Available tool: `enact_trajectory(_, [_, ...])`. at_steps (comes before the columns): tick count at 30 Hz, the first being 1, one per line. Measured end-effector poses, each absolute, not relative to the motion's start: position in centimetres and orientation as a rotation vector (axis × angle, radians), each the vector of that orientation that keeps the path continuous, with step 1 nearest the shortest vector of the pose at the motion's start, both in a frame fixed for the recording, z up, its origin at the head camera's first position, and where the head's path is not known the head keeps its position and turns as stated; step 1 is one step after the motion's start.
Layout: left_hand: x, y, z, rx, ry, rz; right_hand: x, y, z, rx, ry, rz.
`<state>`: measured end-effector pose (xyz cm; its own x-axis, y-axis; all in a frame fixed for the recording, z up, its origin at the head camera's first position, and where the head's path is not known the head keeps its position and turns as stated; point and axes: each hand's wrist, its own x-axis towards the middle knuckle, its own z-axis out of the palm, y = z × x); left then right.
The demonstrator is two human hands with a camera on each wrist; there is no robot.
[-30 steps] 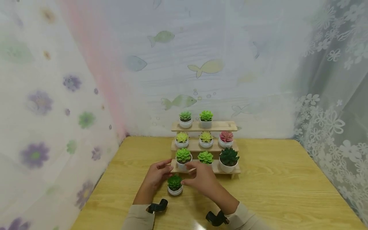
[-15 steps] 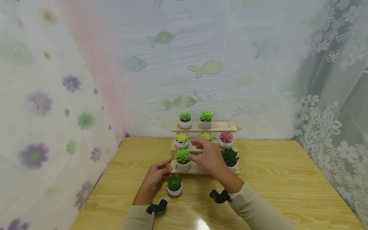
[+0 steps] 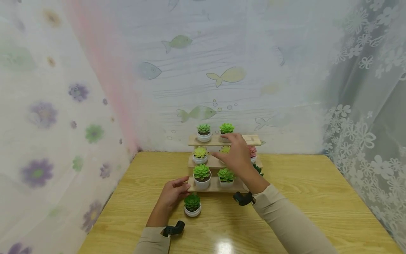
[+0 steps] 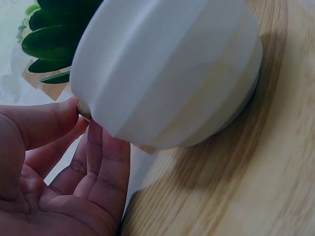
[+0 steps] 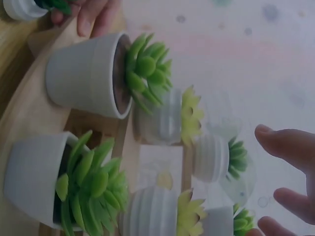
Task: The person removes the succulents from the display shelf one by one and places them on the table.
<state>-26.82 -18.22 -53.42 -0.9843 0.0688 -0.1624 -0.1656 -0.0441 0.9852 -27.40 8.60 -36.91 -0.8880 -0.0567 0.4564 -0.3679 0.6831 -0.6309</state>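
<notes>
The right hand [image 3: 236, 153], thumb and fingers spread, hovers before a wooden stand [image 3: 253, 140]; a careless turn could topple the pink succulent [image 3: 253, 151] at its 3 o'clock. At 8 o'clock, the left hand [image 3: 172, 193] pinches the stand's end; tugging could tilt it. The green succulent [image 3: 192, 204] at that hand's 4 o'clock risks a bump if it withdraws.

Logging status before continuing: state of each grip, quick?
Left grip: closed, holding the wooden stand at its lower left end.
Right grip: open, holding nothing.

From my remote stn., I read no txt, labels, brands, nos. or signs in any cam view.
</notes>
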Motion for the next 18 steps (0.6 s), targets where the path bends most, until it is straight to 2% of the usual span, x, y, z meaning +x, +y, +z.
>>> enact_trajectory(7, [-26.7,-18.2,-53.3,-0.116,2.031,2.164,-29.1,9.1,-36.8,0.293,-2.437,1.039])
enact_trajectory(18, [-26.8,-18.4,-53.3,-0.100,2.016,2.176,-31.6,8.9,-36.2,0.094,-2.521,1.260])
